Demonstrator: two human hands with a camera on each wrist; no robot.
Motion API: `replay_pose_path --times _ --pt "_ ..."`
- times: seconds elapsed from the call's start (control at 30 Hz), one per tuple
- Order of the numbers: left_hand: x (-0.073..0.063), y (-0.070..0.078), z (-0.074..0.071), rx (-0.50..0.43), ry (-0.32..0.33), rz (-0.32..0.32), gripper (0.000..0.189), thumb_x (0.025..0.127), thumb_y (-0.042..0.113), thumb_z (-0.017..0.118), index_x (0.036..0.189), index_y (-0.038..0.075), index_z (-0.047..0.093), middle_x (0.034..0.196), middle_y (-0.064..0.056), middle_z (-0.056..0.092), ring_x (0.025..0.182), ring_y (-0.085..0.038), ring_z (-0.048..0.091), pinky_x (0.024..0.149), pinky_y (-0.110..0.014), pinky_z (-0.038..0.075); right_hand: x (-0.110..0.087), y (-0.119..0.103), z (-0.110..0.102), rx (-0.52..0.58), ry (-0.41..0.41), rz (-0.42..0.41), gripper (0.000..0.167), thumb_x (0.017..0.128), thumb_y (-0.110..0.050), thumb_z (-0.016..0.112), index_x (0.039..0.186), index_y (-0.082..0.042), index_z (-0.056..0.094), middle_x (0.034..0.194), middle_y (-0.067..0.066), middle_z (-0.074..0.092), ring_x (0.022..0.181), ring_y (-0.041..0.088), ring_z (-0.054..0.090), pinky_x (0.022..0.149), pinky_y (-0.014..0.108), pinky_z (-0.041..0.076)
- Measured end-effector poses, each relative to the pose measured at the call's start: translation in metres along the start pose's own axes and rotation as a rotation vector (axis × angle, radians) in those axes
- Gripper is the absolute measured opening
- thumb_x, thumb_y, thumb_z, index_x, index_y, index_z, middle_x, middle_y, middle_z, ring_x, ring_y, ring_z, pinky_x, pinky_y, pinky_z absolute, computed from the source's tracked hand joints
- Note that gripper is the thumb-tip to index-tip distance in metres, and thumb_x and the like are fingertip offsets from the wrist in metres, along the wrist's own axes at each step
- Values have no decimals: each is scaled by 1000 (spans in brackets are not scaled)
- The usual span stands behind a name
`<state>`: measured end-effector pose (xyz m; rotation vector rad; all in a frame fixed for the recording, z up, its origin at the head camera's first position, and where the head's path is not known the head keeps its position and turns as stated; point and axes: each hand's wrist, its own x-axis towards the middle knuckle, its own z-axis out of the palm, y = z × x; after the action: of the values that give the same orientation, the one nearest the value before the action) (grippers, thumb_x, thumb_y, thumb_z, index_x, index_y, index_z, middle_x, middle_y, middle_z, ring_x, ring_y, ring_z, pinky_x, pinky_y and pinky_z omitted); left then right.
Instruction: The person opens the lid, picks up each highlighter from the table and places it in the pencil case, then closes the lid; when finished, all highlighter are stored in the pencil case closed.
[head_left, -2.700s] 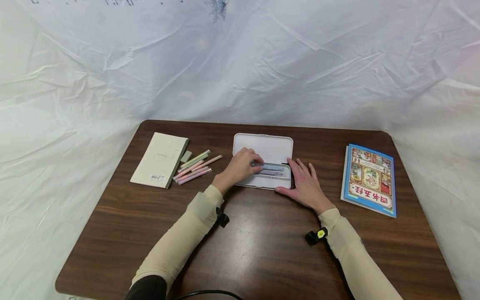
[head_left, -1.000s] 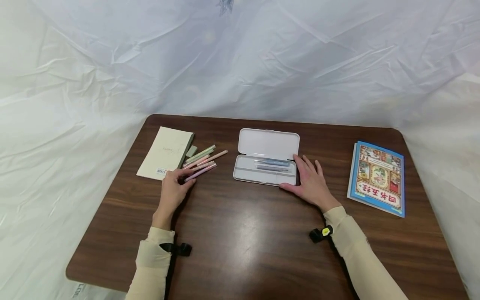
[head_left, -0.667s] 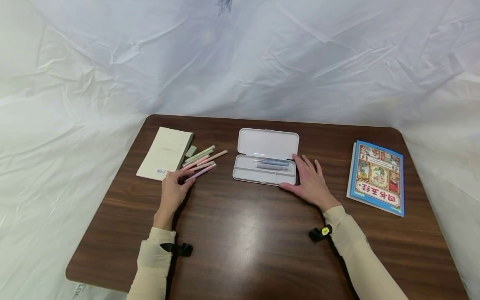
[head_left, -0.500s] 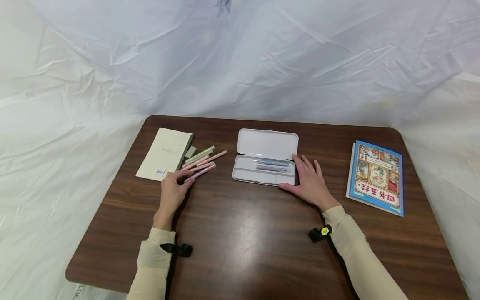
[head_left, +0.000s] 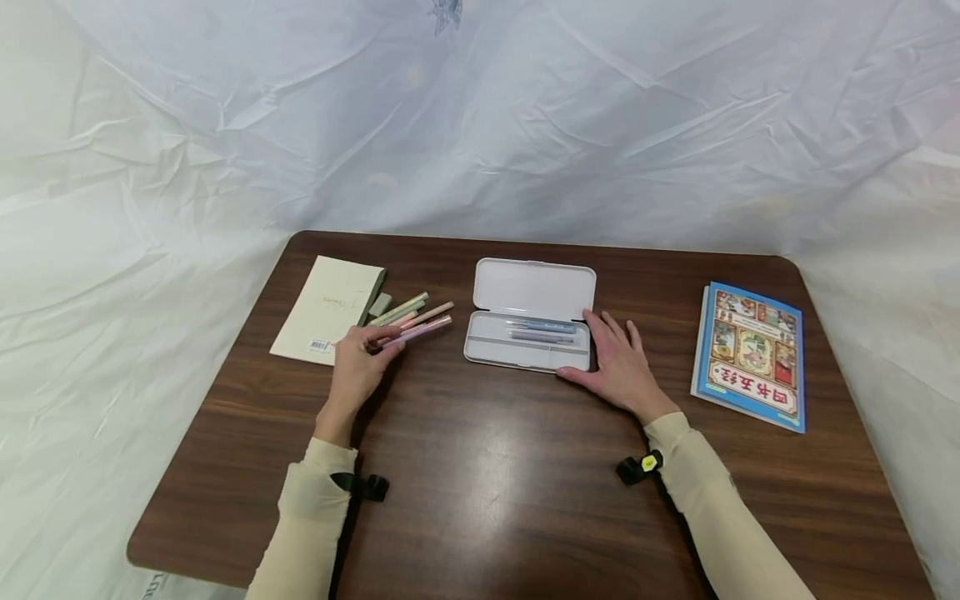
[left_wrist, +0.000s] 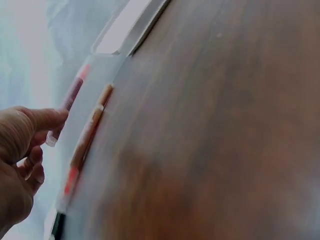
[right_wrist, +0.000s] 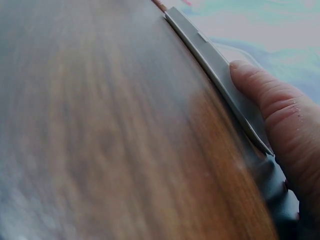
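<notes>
My left hand [head_left: 357, 364] pinches a pink-and-purple pen [head_left: 431, 328] between thumb and fingers. In the left wrist view the pen [left_wrist: 75, 93] hangs above the table, beside a loose orange-pink pen [left_wrist: 85, 142]. More pastel pens [head_left: 401, 309] lie under and behind this hand. My right hand [head_left: 618, 365] rests at the right end of a white pencil case [head_left: 498, 352], fingers spread. Its thumb [right_wrist: 252, 82] touches the case's front edge in the right wrist view. The case's lid [head_left: 534, 285] is folded back. Blue and grey pens [head_left: 543, 331] lie inside the case.
A cream notebook [head_left: 327, 304] lies at the left, with a green eraser [head_left: 380, 304] by its edge. At the right is a blue-bordered picture book [head_left: 750, 354]. White sheeting [head_left: 525, 125] hangs behind the brown table [head_left: 487, 467].
The left hand has left the pencil case for the loose pens, gripped the pink-and-purple one, and just shifted it up and to the right. The right hand stays at the case.
</notes>
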<state>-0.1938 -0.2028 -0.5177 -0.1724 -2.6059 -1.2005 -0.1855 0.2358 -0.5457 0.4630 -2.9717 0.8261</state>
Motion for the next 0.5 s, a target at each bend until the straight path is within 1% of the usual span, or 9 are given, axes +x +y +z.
replay_pose_path --times 0.07,0.2,0.3,0.4,0.43,0.5 --pt "6 7 5 1 -25 44 21 90 12 86 110 8 84 106 -12 78 89 -28 60 75 -37 46 0 0 0 1 1 0 113 86 -69 75 168 -9 25 168 20 36 158 43 23 123 69 4" --pt "17 21 20 -5 -88 106 20 90 13 86 109 9 83 107 -9 79 95 -28 62 82 -41 45 0 -1 0 2 0 3 114 86 -68 76 168 -9 25 167 21 37 158 43 23 123 68 3" --pt "23 30 32 -12 -139 138 18 90 14 86 108 11 83 109 -7 79 105 -28 64 91 -45 46 0 -1 0 4 -4 7 114 85 -68 77 168 -9 25 167 21 37 158 42 22 123 68 3" --pt "29 41 44 -23 -180 173 18 91 14 85 109 12 83 115 -7 79 115 -30 66 99 -48 47 0 -1 0 4 -8 11 115 85 -69 76 168 -9 24 167 21 37 158 42 22 124 68 3" --pt "32 44 49 -21 -190 190 18 91 13 85 108 12 83 115 -6 79 117 -30 65 100 -48 48 0 -1 0 4 -9 13 115 85 -69 76 169 -10 24 167 21 37 158 42 22 124 68 3" --pt "35 50 57 -22 -215 214 18 91 13 85 109 12 84 114 -6 79 114 -29 65 98 -48 48 0 0 0 2 -10 17 115 86 -70 76 169 -10 23 167 20 37 159 42 21 124 67 3"
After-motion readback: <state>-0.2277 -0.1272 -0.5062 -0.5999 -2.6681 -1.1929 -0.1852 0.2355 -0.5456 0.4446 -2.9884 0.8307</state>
